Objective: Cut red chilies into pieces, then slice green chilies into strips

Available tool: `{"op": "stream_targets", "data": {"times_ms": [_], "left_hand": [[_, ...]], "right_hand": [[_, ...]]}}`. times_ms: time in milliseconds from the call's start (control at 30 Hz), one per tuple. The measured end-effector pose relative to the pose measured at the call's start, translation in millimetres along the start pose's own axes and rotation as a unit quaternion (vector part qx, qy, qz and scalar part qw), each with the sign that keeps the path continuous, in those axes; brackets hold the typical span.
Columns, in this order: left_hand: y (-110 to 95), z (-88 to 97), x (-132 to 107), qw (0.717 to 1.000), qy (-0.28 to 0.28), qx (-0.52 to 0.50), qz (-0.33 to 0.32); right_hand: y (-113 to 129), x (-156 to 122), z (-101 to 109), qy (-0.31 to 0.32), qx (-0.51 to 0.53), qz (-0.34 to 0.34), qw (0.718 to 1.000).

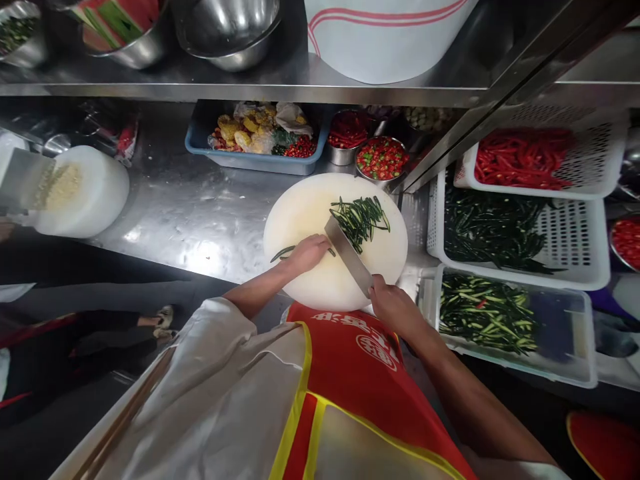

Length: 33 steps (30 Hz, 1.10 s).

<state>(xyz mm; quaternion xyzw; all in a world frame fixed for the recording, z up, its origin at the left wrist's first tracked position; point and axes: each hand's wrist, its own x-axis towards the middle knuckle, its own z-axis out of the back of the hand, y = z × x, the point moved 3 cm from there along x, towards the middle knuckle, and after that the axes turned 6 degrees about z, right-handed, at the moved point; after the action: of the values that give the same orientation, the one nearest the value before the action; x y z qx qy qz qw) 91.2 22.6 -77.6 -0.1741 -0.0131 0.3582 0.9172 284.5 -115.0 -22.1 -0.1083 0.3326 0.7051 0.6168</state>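
Note:
A round white cutting board (310, 213) lies on the steel counter in front of me. A heap of sliced green chili strips (361, 219) sits on its far right side. My right hand (393, 305) is closed round the handle of a cleaver (347, 254), whose blade slants across the board beside the heap. My left hand (307, 254), fingers curled, presses a long green chili (283, 253) down on the board just left of the blade.
White baskets at right hold red chilies (523, 157) and green chilies (487, 230); a clear tub (560, 327) holds cut green chilies. Behind the board stand bowls of chopped chili (381, 160) and a blue tray (255, 137). Another white board (83, 190) lies at left, by a second person.

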Motion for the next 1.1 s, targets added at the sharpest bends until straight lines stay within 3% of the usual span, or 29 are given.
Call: {"op": "stream_targets", "data": {"times_ms": [233, 467, 700, 833, 900, 967, 1033, 1100], "left_hand": [[0.2, -17.9, 1.4, 0.994, -0.081, -0.067, -0.027], [4.1, -25.7, 1.4, 0.989, -0.112, -0.098, -0.023], [-0.5, -24.6, 1.2, 0.987, -0.120, -0.102, -0.025], [1.2, -11.5, -2.0, 0.988, -0.102, -0.113, -0.026], [14.5, 2.3, -9.7, 0.986, -0.103, -0.129, 0.017], [36.9, 18.0, -23.5, 0.980, -0.097, -0.133, 0.109], [60.0, 30.0, -41.5, 0.972, -0.047, -0.115, 0.198], [76.0, 35.2, -57.7, 0.966, 0.040, -0.085, 0.241]], "right_hand": [[1.9, -14.3, 16.0, 0.011, -0.015, 0.022, 1.000], [-10.2, -27.4, 25.9, 0.049, -0.003, 0.017, 0.999], [6.8, 12.6, 11.1, 0.040, -0.023, 0.011, 0.999], [11.0, 27.2, 6.8, 0.003, -0.013, -0.003, 1.000], [8.7, 18.9, 7.4, -0.004, -0.005, -0.006, 1.000], [4.6, 4.4, 6.8, 0.002, 0.007, -0.001, 1.000], [-0.5, -9.3, 3.9, 0.020, 0.020, 0.016, 0.999], [-6.8, -16.6, -0.8, 0.036, 0.037, 0.034, 0.998]]}}
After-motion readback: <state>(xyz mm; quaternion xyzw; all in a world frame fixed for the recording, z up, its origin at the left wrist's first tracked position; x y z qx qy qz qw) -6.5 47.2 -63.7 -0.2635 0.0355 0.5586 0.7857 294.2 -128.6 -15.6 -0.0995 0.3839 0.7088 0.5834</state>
